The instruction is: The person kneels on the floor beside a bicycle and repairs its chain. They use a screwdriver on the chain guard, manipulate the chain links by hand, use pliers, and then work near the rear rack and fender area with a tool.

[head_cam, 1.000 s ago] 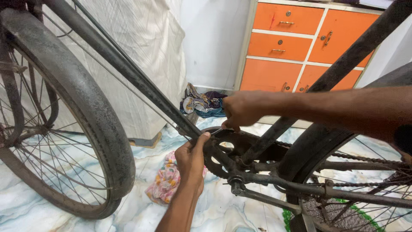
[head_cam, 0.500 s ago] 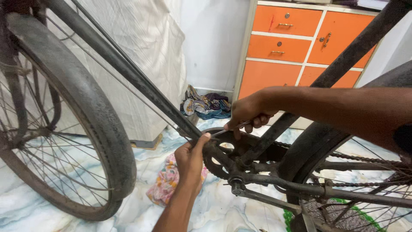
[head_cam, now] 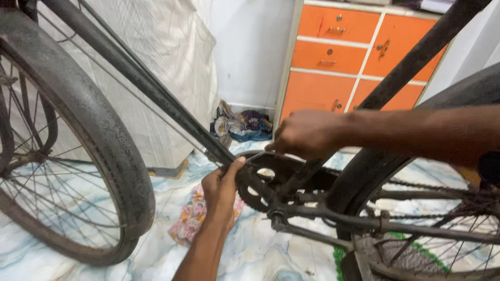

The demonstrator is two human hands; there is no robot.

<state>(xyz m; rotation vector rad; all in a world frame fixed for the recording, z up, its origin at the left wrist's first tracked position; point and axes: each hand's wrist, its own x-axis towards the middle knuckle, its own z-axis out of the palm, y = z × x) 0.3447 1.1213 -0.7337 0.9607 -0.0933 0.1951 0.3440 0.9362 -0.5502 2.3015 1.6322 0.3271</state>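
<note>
A black bicycle stands in front of me, its chainring (head_cam: 271, 174) low in the middle. My left hand (head_cam: 221, 191) comes up from below and grips the front edge of the chainring, thumb pressed on its rim. Reaching in from the right, my right hand (head_cam: 306, 134) hovers just above the top of the chainring with its fingers curled. It pinches a thin pale metal piece (head_cam: 255, 156) that points down-left toward my left thumb. What that piece is cannot be made out. The down tube (head_cam: 156, 93) slants past both hands.
The front wheel (head_cam: 99, 135) fills the left. The rear wheel (head_cam: 375, 166) and chain (head_cam: 416, 184) sit on the right. An orange drawer cabinet (head_cam: 338, 57) stands behind, a heap of cloth (head_cam: 242, 125) at its foot. A patterned rag (head_cam: 190, 216) lies on the marbled floor.
My right hand's fingers, half a second ago spread down toward the chainring, are now curled in. My left hand stays on the chainring. The view has shifted slightly.
</note>
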